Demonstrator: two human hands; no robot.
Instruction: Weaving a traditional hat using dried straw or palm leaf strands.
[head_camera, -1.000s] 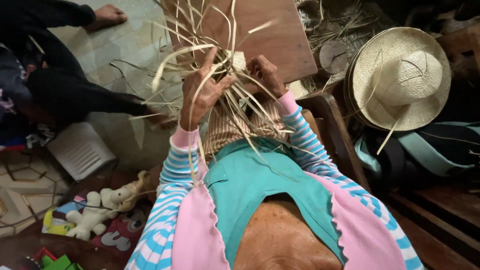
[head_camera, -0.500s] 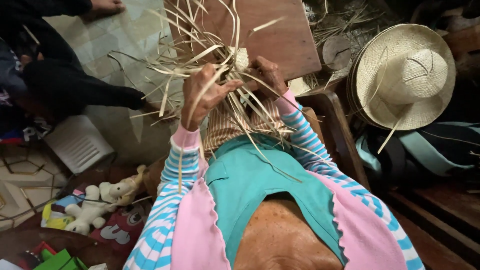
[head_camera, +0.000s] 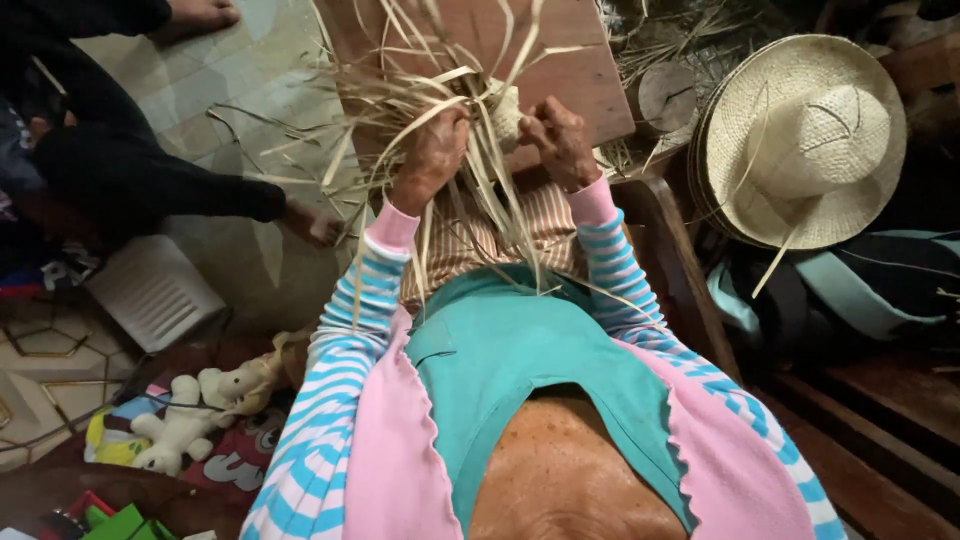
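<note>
From the head camera, the left hand (head_camera: 432, 152) is closed around a spray of pale straw strips (head_camera: 470, 190), and the right hand (head_camera: 560, 140) pinches the small woven start (head_camera: 508, 108) just beside it, over a brown board (head_camera: 560, 50). A finished straw hat (head_camera: 805, 135) rests to the right. Lower left lie a white plush toy (head_camera: 185, 420) and a green box (head_camera: 120, 522).

Finished straw hat (head_camera: 805, 135) at right, soft toy (head_camera: 185, 415) & white tray (head_camera: 155, 292) on floor
</note>
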